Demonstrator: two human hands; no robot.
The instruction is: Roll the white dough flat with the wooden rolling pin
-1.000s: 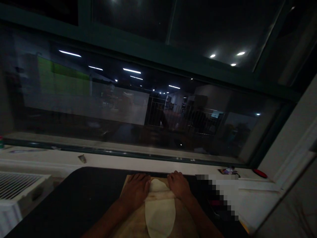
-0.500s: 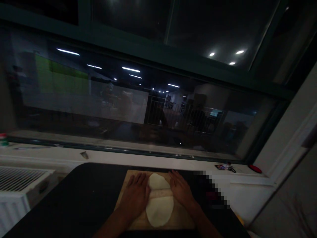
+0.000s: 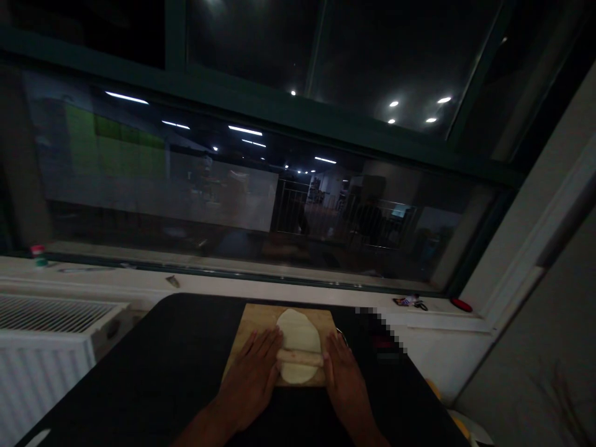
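A pale, flattened sheet of dough (image 3: 298,330) lies on a light wooden board (image 3: 261,315). Across its near part runs a short wooden rolling pin (image 3: 300,357), only its middle showing. My left hand (image 3: 254,369) lies over the pin's left end, fingers stretched forward and slightly apart. At the opposite end, my right hand (image 3: 343,369) rests with its fingers extended too. Both hands cover the pin's ends, so the exact contact under the palms is hidden.
The board stands on a dark table (image 3: 149,366). Behind it runs a white windowsill (image 3: 288,292) below a large window. A white radiator (image 3: 46,366) is at the left. Small items and a red object (image 3: 460,305) sit on the sill's right; a blurred-out patch covers the table's right.
My hands and the rolling pin have come back toward me over the dough, from its upper part to its near part. The view has shifted slightly.
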